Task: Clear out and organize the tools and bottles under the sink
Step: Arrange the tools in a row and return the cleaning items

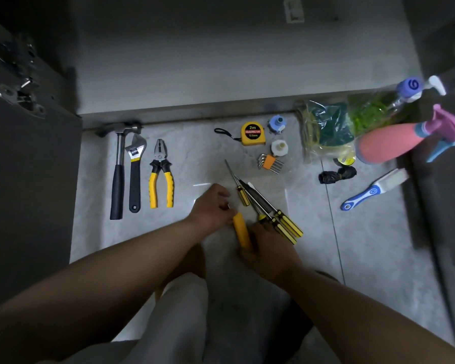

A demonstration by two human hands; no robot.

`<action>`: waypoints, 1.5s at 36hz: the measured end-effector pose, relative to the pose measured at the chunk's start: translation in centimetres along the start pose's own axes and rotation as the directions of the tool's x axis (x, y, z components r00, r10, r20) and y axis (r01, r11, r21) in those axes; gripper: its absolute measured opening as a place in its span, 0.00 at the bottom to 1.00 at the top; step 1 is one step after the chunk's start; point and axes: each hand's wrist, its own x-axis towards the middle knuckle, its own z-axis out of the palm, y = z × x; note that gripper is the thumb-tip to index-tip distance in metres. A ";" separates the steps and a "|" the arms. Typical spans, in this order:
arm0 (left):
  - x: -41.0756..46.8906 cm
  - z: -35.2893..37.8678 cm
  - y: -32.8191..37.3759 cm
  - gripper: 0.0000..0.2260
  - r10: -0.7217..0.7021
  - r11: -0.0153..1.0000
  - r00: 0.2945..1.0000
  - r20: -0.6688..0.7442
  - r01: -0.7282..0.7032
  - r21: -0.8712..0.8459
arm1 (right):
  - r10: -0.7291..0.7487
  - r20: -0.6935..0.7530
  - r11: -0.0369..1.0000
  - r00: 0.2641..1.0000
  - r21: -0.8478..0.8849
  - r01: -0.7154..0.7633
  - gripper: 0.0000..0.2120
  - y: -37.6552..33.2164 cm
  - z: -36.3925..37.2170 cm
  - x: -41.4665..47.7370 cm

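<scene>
On the grey floor tiles, a hammer (118,177), an adjustable wrench (135,169) and yellow-handled pliers (161,177) lie side by side at the left. Several yellow-and-black screwdrivers (267,206) are bunched at the centre. My right hand (267,248) grips their handles together with a plain yellow handle (241,232). My left hand (212,208) pinches the top end of that yellow handle. A yellow tape measure (252,134), hex keys (268,162) and two small plastic fittings (279,135) lie further back.
The emptied cabinet floor (221,69) lies ahead between open dark doors (24,153). At the right are a plastic bag (323,130), a pink spray bottle (389,144), a clear green bottle (378,111), black tape (336,176) and a blue brush (373,190).
</scene>
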 end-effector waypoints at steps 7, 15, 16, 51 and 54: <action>-0.6 -4.8 -0.3 0.17 -0.193 0.828 0.968 0.163 0.250 -0.503 | -0.052 -0.010 0.996 0.999 0.068 0.053 0.15 -2.2 0.7 0.9; 1.9 -8.0 -1.0 0.04 0.063 0.995 0.891 -0.449 -0.092 -0.043 | -0.026 -0.096 0.993 0.995 0.109 0.037 0.09 -7.6 -0.8 5.2; 2.1 -8.7 -1.4 0.05 0.141 0.990 0.862 -0.488 -0.106 0.098 | -0.009 -0.100 0.995 0.995 0.097 0.018 0.10 -8.4 -1.0 5.9; 0.2 -10.4 -3.8 0.36 0.272 0.731 0.874 -0.403 0.084 0.677 | 0.028 -0.143 0.992 0.989 0.124 -0.010 0.20 -14.7 -0.5 12.6; 0.0 -10.0 -3.7 0.31 0.375 0.692 0.823 -0.426 0.057 0.719 | -0.015 -0.186 0.987 0.983 0.152 0.043 0.15 -13.6 -0.9 10.7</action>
